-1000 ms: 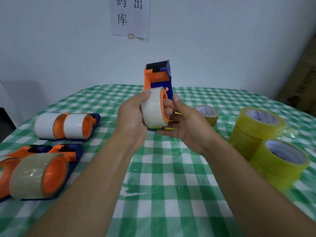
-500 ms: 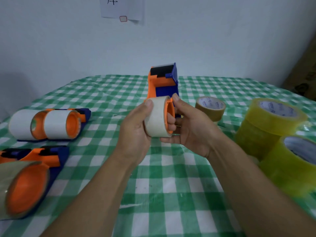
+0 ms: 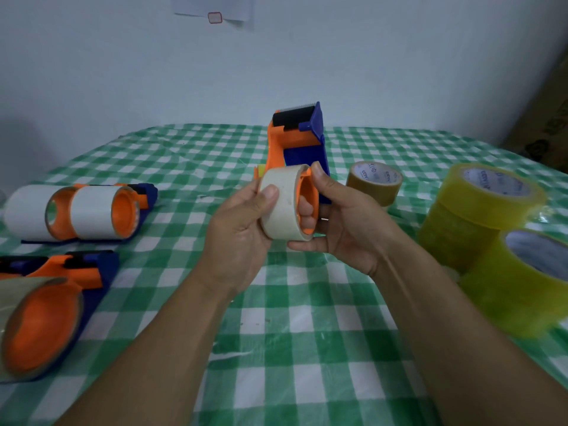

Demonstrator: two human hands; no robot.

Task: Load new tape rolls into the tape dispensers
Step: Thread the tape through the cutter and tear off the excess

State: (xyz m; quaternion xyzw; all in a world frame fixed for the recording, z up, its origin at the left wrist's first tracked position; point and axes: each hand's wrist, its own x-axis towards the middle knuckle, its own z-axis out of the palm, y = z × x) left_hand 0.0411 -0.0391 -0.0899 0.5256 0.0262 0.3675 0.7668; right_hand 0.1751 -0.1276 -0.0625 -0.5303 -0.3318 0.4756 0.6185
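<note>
Both hands up over the middle of the tabletop [image 3: 307, 305]. Left hand [image 3: 236, 229] wraps the pale tape roll [image 3: 284, 204], fingers curled, thumb pressed on its outer face. The roll sits on the orange hub of the tape dispenser [image 3: 295, 139], which the right hand [image 3: 347, 226] clasps from the right, fingers curled beneath. Yellow rolls [image 3: 479, 207] stacked at right.

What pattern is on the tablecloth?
The tablecloth has green and white checks, which show plainly in the head view, the only one.
</note>
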